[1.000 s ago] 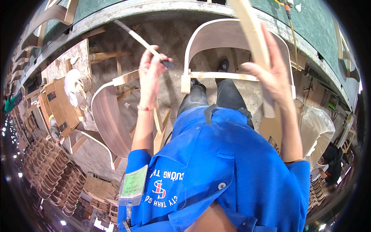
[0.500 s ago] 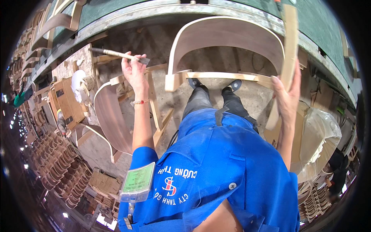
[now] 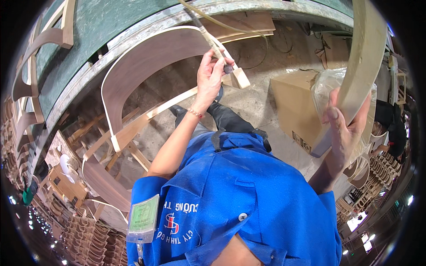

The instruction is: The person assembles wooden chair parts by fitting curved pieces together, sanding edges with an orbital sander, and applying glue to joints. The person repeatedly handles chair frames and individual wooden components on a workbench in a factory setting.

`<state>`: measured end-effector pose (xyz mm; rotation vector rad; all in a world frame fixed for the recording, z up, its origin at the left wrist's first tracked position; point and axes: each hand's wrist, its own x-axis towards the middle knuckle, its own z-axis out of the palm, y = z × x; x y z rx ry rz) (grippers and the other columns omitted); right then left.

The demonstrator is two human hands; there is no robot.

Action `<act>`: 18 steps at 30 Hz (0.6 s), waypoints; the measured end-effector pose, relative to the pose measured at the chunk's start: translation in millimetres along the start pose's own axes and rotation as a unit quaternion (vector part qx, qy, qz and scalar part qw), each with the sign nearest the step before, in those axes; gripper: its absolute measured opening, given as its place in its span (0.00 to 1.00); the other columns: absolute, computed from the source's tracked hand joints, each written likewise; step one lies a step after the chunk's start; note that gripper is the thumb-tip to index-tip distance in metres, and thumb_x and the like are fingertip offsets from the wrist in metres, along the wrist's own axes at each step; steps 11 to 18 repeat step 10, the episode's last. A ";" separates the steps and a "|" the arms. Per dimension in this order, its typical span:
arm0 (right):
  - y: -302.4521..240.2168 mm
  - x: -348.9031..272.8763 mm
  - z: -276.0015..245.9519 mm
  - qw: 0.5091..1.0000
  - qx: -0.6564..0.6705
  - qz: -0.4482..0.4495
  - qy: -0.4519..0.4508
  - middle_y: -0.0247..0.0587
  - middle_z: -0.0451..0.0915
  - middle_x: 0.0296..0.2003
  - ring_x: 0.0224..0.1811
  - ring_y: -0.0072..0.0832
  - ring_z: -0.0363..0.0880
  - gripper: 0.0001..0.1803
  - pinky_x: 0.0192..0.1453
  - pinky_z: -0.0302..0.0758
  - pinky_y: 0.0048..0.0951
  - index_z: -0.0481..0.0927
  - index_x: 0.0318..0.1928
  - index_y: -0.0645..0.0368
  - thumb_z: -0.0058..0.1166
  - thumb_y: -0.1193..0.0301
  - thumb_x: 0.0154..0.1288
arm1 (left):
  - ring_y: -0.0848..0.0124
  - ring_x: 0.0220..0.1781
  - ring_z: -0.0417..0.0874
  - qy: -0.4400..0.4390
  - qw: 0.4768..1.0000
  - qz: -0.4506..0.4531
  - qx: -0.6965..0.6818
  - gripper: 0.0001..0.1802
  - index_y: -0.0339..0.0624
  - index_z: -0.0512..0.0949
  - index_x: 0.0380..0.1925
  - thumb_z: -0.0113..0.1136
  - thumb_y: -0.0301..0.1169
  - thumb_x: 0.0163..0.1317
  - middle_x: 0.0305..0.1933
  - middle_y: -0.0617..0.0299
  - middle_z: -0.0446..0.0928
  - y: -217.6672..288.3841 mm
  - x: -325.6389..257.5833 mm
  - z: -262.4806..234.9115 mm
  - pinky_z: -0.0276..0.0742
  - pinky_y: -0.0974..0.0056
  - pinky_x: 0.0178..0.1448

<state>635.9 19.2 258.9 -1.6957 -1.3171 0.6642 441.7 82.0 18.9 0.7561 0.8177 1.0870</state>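
Note:
My left hand (image 3: 209, 80), in front of me near the bench, is closed round a thin brush (image 3: 207, 35). Its handle points up and away, and the dark bristles come out below my fingers. Beside that hand stands a curved wooden chair frame (image 3: 133, 66), a bent brown panel joined by a pale straight bar; whether the brush touches it I cannot tell. On the right, my right hand (image 3: 348, 122) grips a long, pale wooden piece (image 3: 366, 48) like a chair leg, held up on a slant. Its far end runs out of view at the top.
A green-topped bench (image 3: 111, 22) curves across the far side, with bent wooden parts (image 3: 49, 37) at its left. Under my left arm sits another curved frame (image 3: 100, 177). To the right stands a cardboard box (image 3: 293, 99) beside clear plastic wrap (image 3: 326, 88). A thin hose (image 3: 239, 30) crosses the bench edge.
The view has swung right. My left hand has brought the brush over to the right end of the chair frame. The wooden piece in my right hand is now closer and larger in view.

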 end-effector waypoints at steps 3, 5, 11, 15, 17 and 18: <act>14.1 -2.1 -21.2 0.997 0.027 0.068 0.014 0.33 0.72 0.36 0.35 0.17 0.71 0.50 0.37 0.70 0.17 0.55 0.71 0.64 0.69 0.68 0.51 | 0.71 0.47 0.82 -0.002 0.999 -0.011 0.032 0.16 0.43 0.65 0.59 0.48 0.32 0.74 0.44 0.55 0.81 -19.1 18.6 8.9 0.79 0.65 0.53; 22.3 -3.9 -29.1 0.996 0.031 0.083 0.003 0.33 0.72 0.36 0.36 0.16 0.71 0.50 0.37 0.69 0.17 0.55 0.72 0.63 0.69 0.68 0.51 | 0.72 0.47 0.82 -0.009 1.000 -0.019 0.023 0.17 0.43 0.66 0.59 0.48 0.32 0.74 0.44 0.55 0.81 -29.0 25.6 12.3 0.79 0.64 0.53; 25.7 -0.3 -32.0 0.993 0.058 0.104 -0.020 0.32 0.72 0.35 0.35 0.16 0.70 0.52 0.38 0.69 0.17 0.53 0.73 0.63 0.70 0.67 0.51 | 0.71 0.47 0.82 -0.023 0.995 -0.042 0.085 0.19 0.44 0.65 0.60 0.50 0.33 0.73 0.44 0.55 0.81 -38.9 30.9 7.7 0.79 0.64 0.54; 25.7 -0.3 -32.0 0.993 0.058 0.104 -0.020 0.32 0.72 0.35 0.35 0.16 0.70 0.52 0.38 0.69 0.17 0.53 0.73 0.63 0.70 0.67 0.51 | 0.71 0.47 0.82 -0.023 0.995 -0.042 0.085 0.19 0.44 0.65 0.60 0.50 0.33 0.73 0.44 0.55 0.81 -38.9 30.9 7.7 0.79 0.64 0.54; 25.7 -0.3 -32.0 0.993 0.058 0.104 -0.020 0.32 0.72 0.35 0.35 0.16 0.70 0.52 0.38 0.69 0.17 0.53 0.73 0.63 0.70 0.67 0.51 | 0.71 0.47 0.82 -0.023 0.995 -0.042 0.085 0.19 0.44 0.65 0.60 0.50 0.33 0.73 0.44 0.55 0.81 -38.9 30.9 7.7 0.79 0.64 0.54; 25.7 -0.3 -32.0 0.993 0.058 0.104 -0.020 0.32 0.72 0.35 0.35 0.16 0.70 0.52 0.38 0.69 0.17 0.53 0.73 0.63 0.70 0.67 0.51 | 0.71 0.47 0.82 -0.023 0.995 -0.042 0.085 0.19 0.44 0.65 0.60 0.50 0.33 0.73 0.44 0.55 0.81 -38.9 30.9 7.7 0.79 0.64 0.54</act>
